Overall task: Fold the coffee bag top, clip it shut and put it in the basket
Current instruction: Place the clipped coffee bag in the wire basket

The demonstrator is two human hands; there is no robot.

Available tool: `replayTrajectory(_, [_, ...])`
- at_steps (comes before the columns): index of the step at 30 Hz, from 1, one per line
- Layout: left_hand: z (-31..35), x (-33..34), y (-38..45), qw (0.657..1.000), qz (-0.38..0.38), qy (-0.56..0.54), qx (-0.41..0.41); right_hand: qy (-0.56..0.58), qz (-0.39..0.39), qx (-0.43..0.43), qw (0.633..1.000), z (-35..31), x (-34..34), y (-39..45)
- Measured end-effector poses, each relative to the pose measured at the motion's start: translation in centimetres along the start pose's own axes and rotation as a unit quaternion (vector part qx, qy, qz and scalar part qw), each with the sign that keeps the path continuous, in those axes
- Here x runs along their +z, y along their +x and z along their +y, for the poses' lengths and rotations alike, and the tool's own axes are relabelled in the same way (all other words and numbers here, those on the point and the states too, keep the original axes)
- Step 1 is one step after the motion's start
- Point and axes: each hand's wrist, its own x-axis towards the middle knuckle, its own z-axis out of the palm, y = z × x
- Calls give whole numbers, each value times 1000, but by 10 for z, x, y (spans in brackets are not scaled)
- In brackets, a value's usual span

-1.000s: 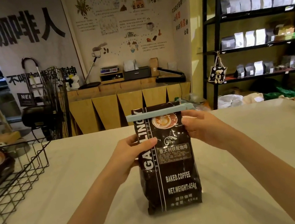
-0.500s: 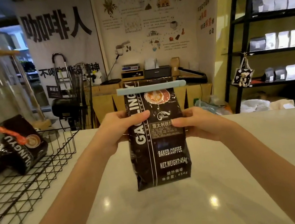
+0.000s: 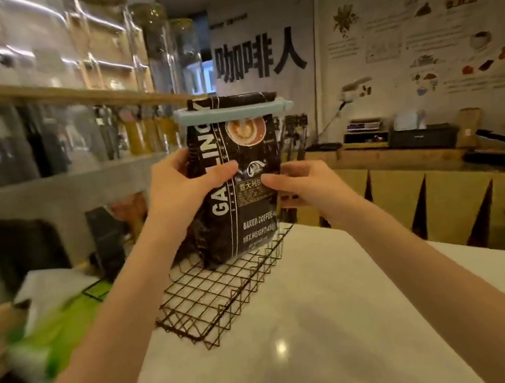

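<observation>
A black coffee bag (image 3: 235, 174) with white lettering is upright in the air, its folded top held shut by a pale blue clip (image 3: 232, 111). My left hand (image 3: 184, 189) grips its left side, thumb across the front. My right hand (image 3: 305, 187) grips its right side. The bag hangs over the black wire basket (image 3: 224, 291), which stands at the left end of the white counter (image 3: 320, 347). The bag's bottom edge overlaps the basket's far rim, and whether it touches anything inside is hidden.
Behind the basket stands a shelf unit with tall glass jars (image 3: 112, 41) and dark bottles (image 3: 42, 139). Something green and white (image 3: 50, 328), blurred, lies left of the counter. A wooden bench with a black machine (image 3: 422, 136) runs along the right wall.
The bag was lifted off the counter and carried left, from the middle of the counter to above the basket. My view swung left with it. Both hands kept their hold.
</observation>
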Motion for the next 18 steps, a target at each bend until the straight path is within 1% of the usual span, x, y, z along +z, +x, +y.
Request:
replayTrajectory(4, [-33,-43,12,997,58,47,-10,29,-51,-5,998,20,59,33])
replayTrajectory(9, [-77,-81,26,991,102,84,-34,46,-110,28,992,49,114,68])
replayTrajectory(13, [-112,-93,37,987,121,82,-66,55,-129,67,988,74,139,90])
replayTrajectory(18, [-148,-97,41,983,122,74,-114,83,-158,107,978,100,151,99])
